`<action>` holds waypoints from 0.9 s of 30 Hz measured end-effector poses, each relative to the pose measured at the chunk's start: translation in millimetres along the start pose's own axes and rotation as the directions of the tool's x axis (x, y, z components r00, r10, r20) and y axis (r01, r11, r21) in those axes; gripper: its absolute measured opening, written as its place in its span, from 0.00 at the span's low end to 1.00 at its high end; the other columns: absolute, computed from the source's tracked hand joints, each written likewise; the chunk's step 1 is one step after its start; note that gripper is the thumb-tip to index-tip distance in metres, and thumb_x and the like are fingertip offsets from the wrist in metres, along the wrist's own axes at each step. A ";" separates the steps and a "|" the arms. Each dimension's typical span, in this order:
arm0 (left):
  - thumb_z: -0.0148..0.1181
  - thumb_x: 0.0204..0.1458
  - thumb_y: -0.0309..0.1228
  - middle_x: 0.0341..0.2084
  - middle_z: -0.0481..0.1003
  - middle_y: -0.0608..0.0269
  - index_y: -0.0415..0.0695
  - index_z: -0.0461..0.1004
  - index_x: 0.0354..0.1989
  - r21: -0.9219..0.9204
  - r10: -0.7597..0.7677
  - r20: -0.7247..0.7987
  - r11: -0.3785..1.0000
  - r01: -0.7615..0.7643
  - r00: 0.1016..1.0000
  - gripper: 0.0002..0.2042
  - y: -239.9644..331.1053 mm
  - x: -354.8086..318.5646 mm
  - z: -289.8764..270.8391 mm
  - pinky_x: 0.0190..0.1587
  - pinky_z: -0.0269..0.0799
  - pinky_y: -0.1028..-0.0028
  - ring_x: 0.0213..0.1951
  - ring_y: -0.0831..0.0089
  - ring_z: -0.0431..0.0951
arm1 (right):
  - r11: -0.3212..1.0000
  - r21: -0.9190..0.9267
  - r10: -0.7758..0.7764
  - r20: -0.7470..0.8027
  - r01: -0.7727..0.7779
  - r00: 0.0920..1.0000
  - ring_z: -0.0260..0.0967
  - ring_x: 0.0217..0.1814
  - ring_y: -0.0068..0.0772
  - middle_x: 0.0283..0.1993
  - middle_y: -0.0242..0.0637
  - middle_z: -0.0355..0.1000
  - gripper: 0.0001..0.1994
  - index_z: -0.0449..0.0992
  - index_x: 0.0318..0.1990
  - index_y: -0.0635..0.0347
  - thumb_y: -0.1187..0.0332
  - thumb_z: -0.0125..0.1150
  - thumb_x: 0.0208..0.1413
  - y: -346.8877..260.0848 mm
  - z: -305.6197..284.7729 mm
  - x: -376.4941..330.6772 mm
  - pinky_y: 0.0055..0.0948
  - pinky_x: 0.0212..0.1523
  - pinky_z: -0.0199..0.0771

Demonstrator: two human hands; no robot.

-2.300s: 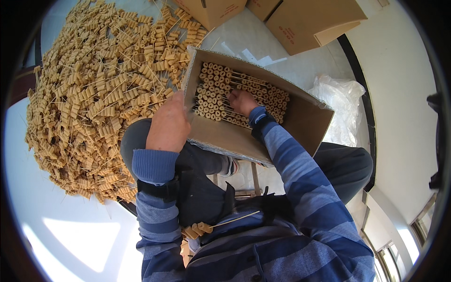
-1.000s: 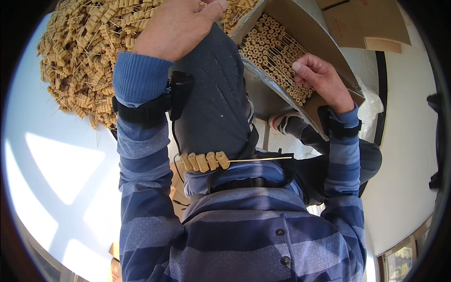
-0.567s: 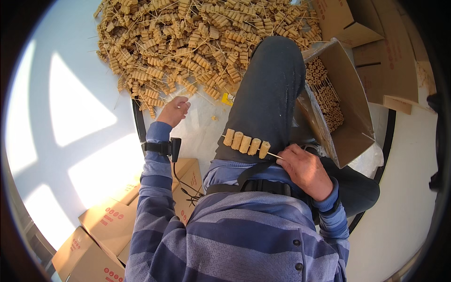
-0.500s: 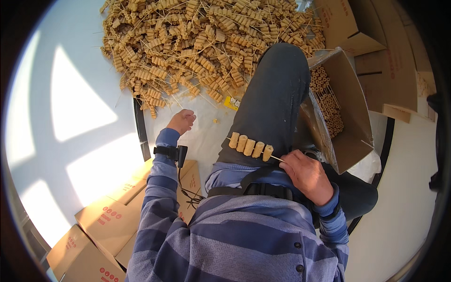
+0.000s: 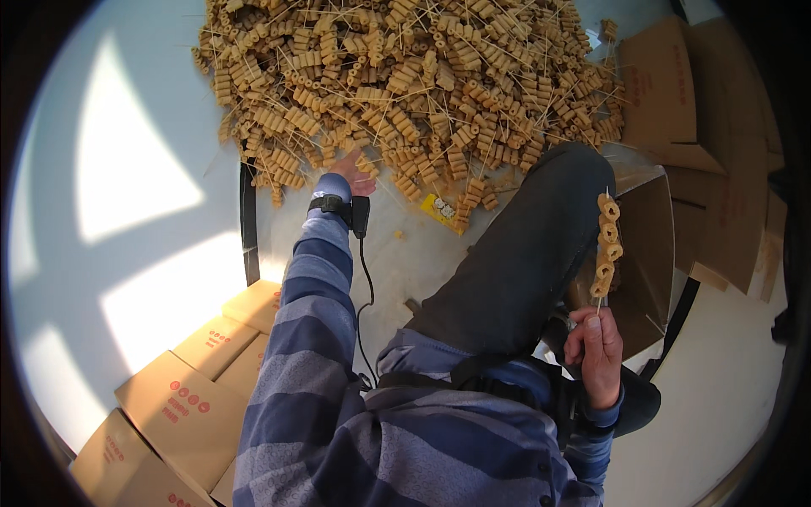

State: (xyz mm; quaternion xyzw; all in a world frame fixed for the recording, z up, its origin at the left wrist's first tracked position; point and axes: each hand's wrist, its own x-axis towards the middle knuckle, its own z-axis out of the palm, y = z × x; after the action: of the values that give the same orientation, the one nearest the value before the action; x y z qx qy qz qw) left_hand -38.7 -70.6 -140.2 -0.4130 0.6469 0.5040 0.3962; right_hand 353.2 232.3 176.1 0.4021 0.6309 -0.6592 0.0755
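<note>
My right hand (image 5: 598, 355) is closed around the lower end of a thin stick, holding up a skewer of tan hollow rolls (image 5: 608, 252) beside my raised knee. Behind that skewer stands an open cardboard box (image 5: 646, 215), whose contents are mostly hidden in this view. A big heap of similar skewers (image 5: 405, 84) lies across the far side. At its near left edge is my left hand (image 5: 358, 176), touching the skewers there. Rolls partly cover its fingers, so I cannot tell whether they grip one.
A yellow packet (image 5: 441, 209) lies near the heap's front edge. Closed cardboard boxes (image 5: 182, 401) stand at the lower left, with more cardboard boxes (image 5: 663, 97) at the far right. A cable (image 5: 369, 279) hangs from the black device (image 5: 361, 216) on my left wrist.
My left hand has moved forward from the bare sheet to the heap's edge. The right hand has shifted right, turning its skewer from lying across my lap to upright. My knee has moved right.
</note>
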 end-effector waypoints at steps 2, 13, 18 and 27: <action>0.53 0.63 0.38 0.41 0.77 0.51 0.36 0.68 0.52 -0.039 -0.012 0.166 0.999 0.019 0.986 0.18 0.1 15.9 9.0 0.43 0.81 0.59 0.40 0.54 0.80 | 1.000 0.000 0.003 0.061 -0.003 0.998 0.59 0.22 0.15 0.21 0.27 0.64 0.14 0.71 0.47 0.61 0.60 0.43 0.73 -2.1 9.7 6.1 0.17 0.25 0.60; 0.47 0.67 0.33 0.34 0.76 0.58 0.40 0.69 0.51 -0.339 0.553 0.088 0.799 -0.497 0.828 0.12 -64.8 -37.1 42.9 0.39 0.78 0.70 0.34 0.68 0.79 | 0.997 -0.026 0.078 0.127 -0.076 0.989 0.61 0.23 0.17 0.22 0.28 0.64 0.14 0.71 0.48 0.62 0.61 0.43 0.73 -5.9 19.9 18.8 0.18 0.27 0.62; 0.47 0.67 0.35 0.27 0.74 0.60 0.39 0.70 0.47 -0.123 0.686 -0.001 0.722 -0.681 0.728 0.12 4.2 6.0 58.7 0.28 0.73 0.72 0.26 0.71 0.73 | 0.996 -0.070 0.070 0.160 -0.060 0.985 0.61 0.23 0.16 0.22 0.29 0.64 0.14 0.71 0.48 0.62 0.61 0.43 0.73 -4.6 22.0 20.0 0.19 0.28 0.63; 0.51 0.65 0.51 0.32 0.63 0.54 0.36 0.61 0.52 -0.245 0.048 -0.041 0.968 -0.057 0.998 0.26 85.9 41.6 112.4 0.25 0.70 0.61 0.25 0.63 0.68 | 0.995 -0.061 0.082 0.152 -0.073 0.985 0.61 0.23 0.16 0.21 0.29 0.65 0.13 0.72 0.47 0.62 0.63 0.44 0.73 3.1 18.9 25.9 0.19 0.27 0.63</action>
State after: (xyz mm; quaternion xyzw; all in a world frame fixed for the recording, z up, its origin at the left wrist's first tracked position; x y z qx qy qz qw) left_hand -122.5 46.8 -170.9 -0.4502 0.5969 0.5834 0.3173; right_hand 329.6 225.4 155.3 0.3718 0.6251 -0.6672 0.1608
